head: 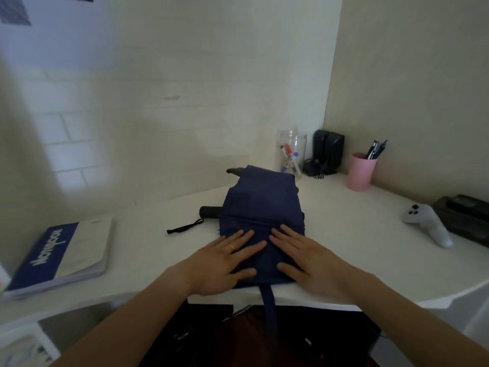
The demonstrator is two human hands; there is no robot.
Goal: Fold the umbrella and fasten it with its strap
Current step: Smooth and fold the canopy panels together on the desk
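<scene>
Both hands lie flat on the navy umbrella, fingers straight, gripping nothing. At 9 o'clock sits a blue notebook. Next, the left hand and right hand press the near cloth. On the white desk, the umbrella's black handle points toward 9 o'clock. Its strap hangs toward 6. A pink cup stands at 2.

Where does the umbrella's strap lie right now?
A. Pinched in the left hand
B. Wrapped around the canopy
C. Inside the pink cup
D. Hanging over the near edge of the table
D: the strap drops over the table edge, below both flat hands on the umbrella.
</scene>
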